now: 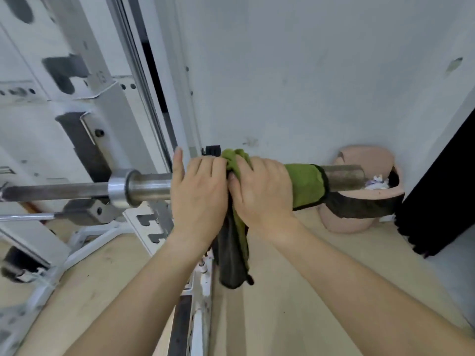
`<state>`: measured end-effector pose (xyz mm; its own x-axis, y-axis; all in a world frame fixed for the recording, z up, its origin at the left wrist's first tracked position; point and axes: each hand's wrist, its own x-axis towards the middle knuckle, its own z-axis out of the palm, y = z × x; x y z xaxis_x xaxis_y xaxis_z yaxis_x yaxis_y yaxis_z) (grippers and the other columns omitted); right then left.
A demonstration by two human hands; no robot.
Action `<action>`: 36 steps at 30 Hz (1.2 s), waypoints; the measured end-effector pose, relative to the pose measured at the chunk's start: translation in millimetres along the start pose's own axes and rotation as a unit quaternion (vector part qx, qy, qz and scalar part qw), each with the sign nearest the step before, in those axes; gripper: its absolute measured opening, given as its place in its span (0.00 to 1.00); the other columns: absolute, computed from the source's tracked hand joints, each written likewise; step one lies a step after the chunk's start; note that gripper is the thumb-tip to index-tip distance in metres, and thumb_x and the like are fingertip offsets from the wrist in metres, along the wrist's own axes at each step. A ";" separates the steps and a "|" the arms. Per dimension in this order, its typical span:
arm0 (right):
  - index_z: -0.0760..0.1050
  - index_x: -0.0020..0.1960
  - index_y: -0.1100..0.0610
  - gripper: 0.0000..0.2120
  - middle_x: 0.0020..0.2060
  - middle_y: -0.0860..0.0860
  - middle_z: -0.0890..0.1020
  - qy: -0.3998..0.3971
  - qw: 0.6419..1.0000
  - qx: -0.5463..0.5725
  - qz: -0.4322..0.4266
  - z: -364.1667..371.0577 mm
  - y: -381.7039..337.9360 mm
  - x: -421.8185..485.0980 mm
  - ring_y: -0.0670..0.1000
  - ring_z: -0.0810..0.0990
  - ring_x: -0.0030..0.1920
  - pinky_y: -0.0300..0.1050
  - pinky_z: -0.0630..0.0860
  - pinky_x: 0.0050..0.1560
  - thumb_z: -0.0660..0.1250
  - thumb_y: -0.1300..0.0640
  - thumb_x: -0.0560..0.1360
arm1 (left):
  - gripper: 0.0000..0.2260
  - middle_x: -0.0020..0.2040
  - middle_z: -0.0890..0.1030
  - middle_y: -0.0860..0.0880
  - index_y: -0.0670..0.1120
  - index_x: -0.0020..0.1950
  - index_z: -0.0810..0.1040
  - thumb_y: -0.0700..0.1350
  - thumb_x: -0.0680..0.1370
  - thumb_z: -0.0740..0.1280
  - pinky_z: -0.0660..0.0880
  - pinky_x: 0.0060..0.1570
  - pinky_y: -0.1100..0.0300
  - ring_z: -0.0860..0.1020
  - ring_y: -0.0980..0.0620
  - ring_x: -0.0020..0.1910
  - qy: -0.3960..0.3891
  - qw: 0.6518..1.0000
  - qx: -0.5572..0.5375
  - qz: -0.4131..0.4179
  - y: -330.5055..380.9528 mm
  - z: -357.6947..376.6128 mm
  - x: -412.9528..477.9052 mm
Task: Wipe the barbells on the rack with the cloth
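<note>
The barbell [151, 185] lies level on the white rack [84, 104], its long axis running left to right, its free sleeve end pointing right toward a pink bin [359, 217]. The green cloth [307, 185] is draped over that sleeve. The left hand [199, 191] and right hand [259, 191] both curl over it, clenching the cloth against the metal, so wiping looks mid-course: the shaft leftward seems untouched.

Down to your right a pink waste bin [359, 224] stands on the pale wooden floor [321, 291] against the white wall [308, 73], with crumpled paper [376, 182] inside. A black curtain [442, 191] hangs just beside it.
</note>
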<state>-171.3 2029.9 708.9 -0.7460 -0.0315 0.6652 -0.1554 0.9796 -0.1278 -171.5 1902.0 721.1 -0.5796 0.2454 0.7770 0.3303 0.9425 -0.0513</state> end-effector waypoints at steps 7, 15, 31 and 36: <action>0.77 0.54 0.56 0.18 0.42 0.54 0.81 -0.036 0.995 0.026 -0.091 23.1 -112.8 21.5 0.59 0.79 0.40 0.54 0.70 0.45 0.53 0.46 0.82 | 0.07 0.42 0.78 0.45 0.44 0.45 0.74 0.38 0.82 0.59 0.59 0.75 0.39 0.78 0.42 0.48 0.018 0.987 0.146 -0.065 -101.4 -22.6 -27.5; 0.74 0.70 0.59 0.26 0.52 0.56 0.82 0.008 0.995 0.006 -0.096 6.9 -19.8 -4.4 0.60 0.79 0.49 0.55 0.72 0.54 0.55 0.43 0.81 | 0.04 0.37 0.77 0.47 0.44 0.44 0.74 0.35 0.77 0.63 0.59 0.76 0.45 0.78 0.45 0.40 0.006 0.999 0.010 -0.048 -24.2 1.4 -11.2; 0.58 0.79 0.49 0.27 0.73 0.50 0.72 0.181 0.702 0.598 0.342 -23.3 120.8 -48.4 0.46 0.73 0.72 0.48 0.70 0.73 0.59 0.47 0.82 | 0.10 0.51 0.83 0.47 0.46 0.59 0.76 0.45 0.81 0.59 0.69 0.41 0.53 0.79 0.44 0.49 -0.200 0.950 -0.185 0.156 169.6 19.1 73.5; 0.73 0.65 0.50 0.11 0.59 0.50 0.82 0.305 0.498 0.642 0.497 -30.2 82.8 -21.1 0.49 0.82 0.59 0.42 0.78 0.58 0.59 0.50 0.85 | 0.17 0.60 0.84 0.50 0.51 0.67 0.78 0.43 0.81 0.58 0.59 0.74 0.51 0.78 0.47 0.60 -0.182 0.948 -0.238 0.109 116.9 2.5 68.3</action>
<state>-148.9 2117.7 706.4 -0.5929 0.7918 -0.1469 -0.4833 -0.4958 -0.7215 -174.5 2029.5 766.6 -0.6495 0.5656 0.5081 0.7198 0.6728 0.1712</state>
